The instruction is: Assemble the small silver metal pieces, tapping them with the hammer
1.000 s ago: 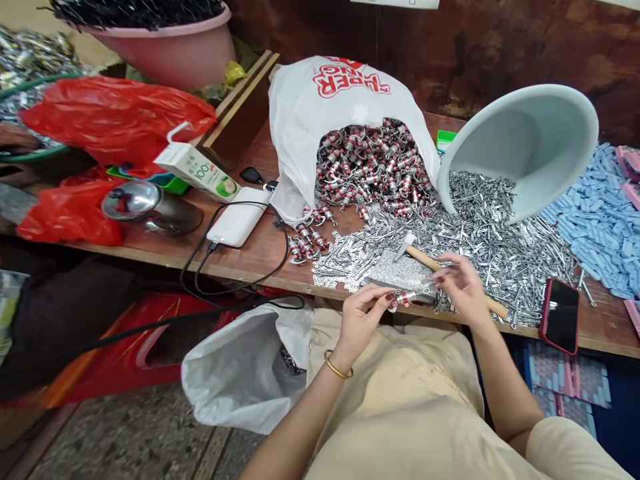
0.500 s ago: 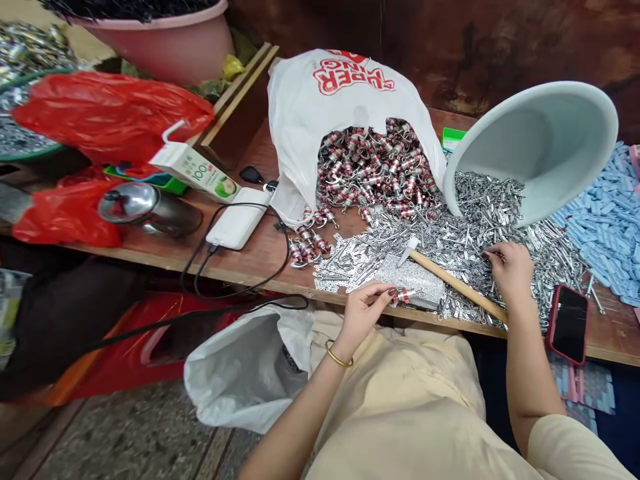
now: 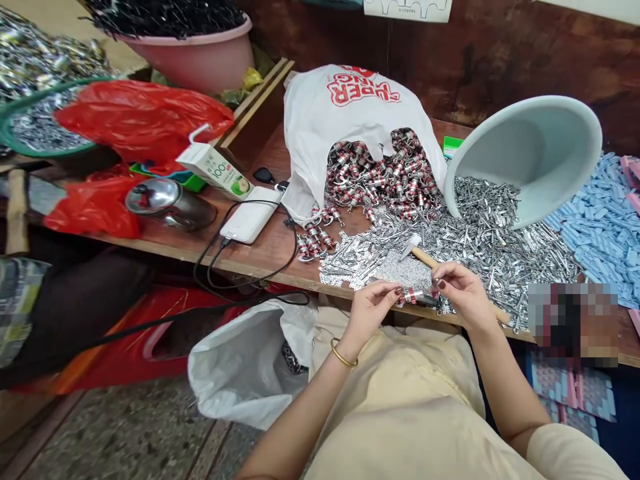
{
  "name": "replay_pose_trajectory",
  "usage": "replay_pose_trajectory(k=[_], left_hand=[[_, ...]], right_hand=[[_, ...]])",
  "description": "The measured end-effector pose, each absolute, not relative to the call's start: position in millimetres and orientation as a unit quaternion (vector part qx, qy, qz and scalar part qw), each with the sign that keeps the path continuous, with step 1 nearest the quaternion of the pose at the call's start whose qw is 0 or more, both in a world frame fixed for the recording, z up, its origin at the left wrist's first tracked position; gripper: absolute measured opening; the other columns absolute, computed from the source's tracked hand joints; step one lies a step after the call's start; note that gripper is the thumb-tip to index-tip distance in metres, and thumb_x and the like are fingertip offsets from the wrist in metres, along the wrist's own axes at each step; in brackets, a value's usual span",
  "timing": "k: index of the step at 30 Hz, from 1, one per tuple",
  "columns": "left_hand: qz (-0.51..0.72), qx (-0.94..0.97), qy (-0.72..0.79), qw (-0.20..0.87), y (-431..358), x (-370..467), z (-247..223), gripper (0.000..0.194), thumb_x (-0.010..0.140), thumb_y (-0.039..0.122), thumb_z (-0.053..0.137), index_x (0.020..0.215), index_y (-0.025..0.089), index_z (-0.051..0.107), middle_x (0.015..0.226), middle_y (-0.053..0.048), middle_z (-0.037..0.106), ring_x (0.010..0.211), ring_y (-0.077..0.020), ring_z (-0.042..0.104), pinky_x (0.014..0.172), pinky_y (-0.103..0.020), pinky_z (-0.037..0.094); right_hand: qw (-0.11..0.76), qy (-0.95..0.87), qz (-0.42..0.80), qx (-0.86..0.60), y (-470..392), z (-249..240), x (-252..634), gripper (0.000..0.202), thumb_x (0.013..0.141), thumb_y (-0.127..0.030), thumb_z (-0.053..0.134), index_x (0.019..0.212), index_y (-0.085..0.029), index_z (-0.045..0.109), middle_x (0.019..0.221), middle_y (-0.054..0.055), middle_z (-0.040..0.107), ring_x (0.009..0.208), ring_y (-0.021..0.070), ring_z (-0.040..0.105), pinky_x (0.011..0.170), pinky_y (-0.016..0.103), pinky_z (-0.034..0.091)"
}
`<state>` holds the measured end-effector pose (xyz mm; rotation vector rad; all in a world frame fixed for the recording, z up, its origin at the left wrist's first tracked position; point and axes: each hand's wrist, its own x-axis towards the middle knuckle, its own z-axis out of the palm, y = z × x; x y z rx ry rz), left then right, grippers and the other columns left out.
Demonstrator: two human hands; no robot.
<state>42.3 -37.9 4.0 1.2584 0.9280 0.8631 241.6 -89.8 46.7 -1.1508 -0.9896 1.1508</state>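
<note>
My left hand (image 3: pixel 370 310) pinches a small red-and-silver metal cylinder (image 3: pixel 411 295) at the table's front edge. Close to its right end is my right hand (image 3: pixel 465 297), thumb and fingertips pressed together; whatever they hold is too small to make out. A hammer (image 3: pixel 425 258) with a wooden handle lies behind, its handle partly covered by my right hand. Under the hammer's head is a speckled grey block (image 3: pixel 397 269). Loose silver metal strips and pins (image 3: pixel 495 260) spread around it. More red-and-silver cylinders (image 3: pixel 380 177) spill from a white plastic bag (image 3: pixel 360 110).
A pale tub (image 3: pixel 555 153) lies tipped at the right, silver parts at its mouth. Light-blue pieces (image 3: pixel 600 233) are heaped beyond. At left are a white power bank (image 3: pixel 251 217) with a black cable, a metal cup (image 3: pixel 173 203) and a drink carton (image 3: pixel 215 170). A white sack (image 3: pixel 235 367) hangs open below.
My right hand has moved left from the heap of silver parts to the cylinder in my left hand. The view has shifted slightly.
</note>
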Motion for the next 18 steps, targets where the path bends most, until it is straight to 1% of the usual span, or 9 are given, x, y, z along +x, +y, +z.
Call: replay_pose_trajectory(k=[3,5,7,11,14,16,18], left_hand=[[0.378,0.547,0.411,0.623,-38.9,37.3,5.6,0.026,0.083,0.039,0.076,0.088,0.014,0.080,0.086,-0.008,0.076,0.075,-0.0165,0.068,0.072,-0.027,0.056],[0.378,0.539,0.423,0.622,-37.2,32.8,4.4,0.026,0.082,0.039,0.077,0.087,0.014,0.080,0.085,-0.009,0.077,0.075,-0.0171,0.069,0.072,-0.027,0.057],[0.375,0.534,0.432,0.623,-34.3,28.2,2.3,0.026,0.081,0.039,0.077,0.087,0.014,0.080,0.085,-0.008,0.078,0.075,-0.0177,0.070,0.072,-0.028,0.058],[0.370,0.527,0.443,0.624,-26.9,19.1,-1.8,0.029,0.077,0.041,0.079,0.088,0.014,0.080,0.084,-0.009,0.079,0.074,-0.0185,0.071,0.073,-0.029,0.059],[0.358,0.518,0.460,0.626,-20.8,11.1,-4.0,0.031,0.074,0.041,0.080,0.087,0.013,0.080,0.083,-0.008,0.079,0.074,-0.0185,0.072,0.073,-0.029,0.060],[0.346,0.513,0.473,0.627,-17.0,5.6,-5.1,0.032,0.073,0.041,0.081,0.088,0.013,0.080,0.083,-0.008,0.079,0.074,-0.0185,0.072,0.072,-0.028,0.060],[0.337,0.507,0.482,0.630,-13.5,0.8,-6.8,0.033,0.072,0.042,0.082,0.087,0.013,0.080,0.083,-0.008,0.079,0.073,-0.0188,0.072,0.071,-0.029,0.060]], right_hand=[[0.601,-0.308,0.603,-0.424,-84.2,37.8,235.1,0.026,0.076,-0.040,0.084,0.095,-0.029,0.071,0.084,0.001,0.058,0.066,0.0132,0.050,0.060,0.028,0.046],[0.607,-0.267,0.632,-0.401,-81.5,34.4,235.2,0.029,0.070,-0.038,0.088,0.090,-0.028,0.069,0.086,0.001,0.058,0.067,0.0127,0.048,0.058,0.027,0.045],[0.605,-0.253,0.644,-0.394,-79.6,32.8,235.8,0.029,0.068,-0.036,0.089,0.084,-0.027,0.066,0.084,0.000,0.057,0.066,0.0124,0.047,0.058,0.026,0.044],[0.592,-0.278,0.642,-0.400,-75.4,30.3,235.5,0.030,0.071,-0.041,0.087,0.084,-0.027,0.064,0.082,0.000,0.056,0.065,0.0128,0.047,0.058,0.027,0.044],[0.574,-0.324,0.610,-0.440,-68.6,25.9,233.4,0.027,0.075,-0.043,0.084,0.084,-0.026,0.065,0.086,0.002,0.061,0.072,0.0151,0.054,0.063,0.029,0.048],[0.560,-0.360,0.576,-0.475,-62.1,22.2,230.4,0.024,0.078,-0.043,0.082,0.084,-0.025,0.068,0.084,0.002,0.064,0.074,0.0162,0.057,0.066,0.030,0.050],[0.546,-0.389,0.554,-0.494,-54.8,19.3,226.0,0.024,0.080,-0.044,0.081,0.087,-0.024,0.070,0.079,0.002,0.065,0.072,0.0161,0.058,0.067,0.031,0.051]])
